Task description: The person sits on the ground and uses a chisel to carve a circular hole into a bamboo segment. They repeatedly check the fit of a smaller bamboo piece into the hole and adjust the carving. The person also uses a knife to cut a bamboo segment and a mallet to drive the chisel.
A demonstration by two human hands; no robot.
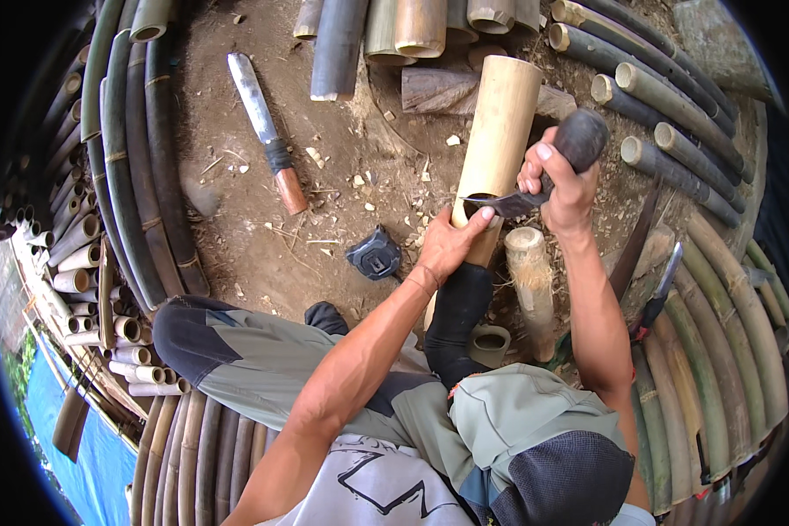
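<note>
Shirt [359, 504], near side of tube [500, 114] — right hand [565, 188] wrapped round knife [522, 204]; left hand [447, 245] half-curled against tube, hold unclear — I'd steer strokes off those fingers.

The head camera, a wide fisheye, sits on the wearer's head and looks steeply down and slightly forward, over the shirt [324, 491] at lower centre. It is near the left hand [451, 244] and right hand [565, 180], right of centre. Ground [254, 263] spreads behind; poles [123, 175] curve toward the left rim.
</note>
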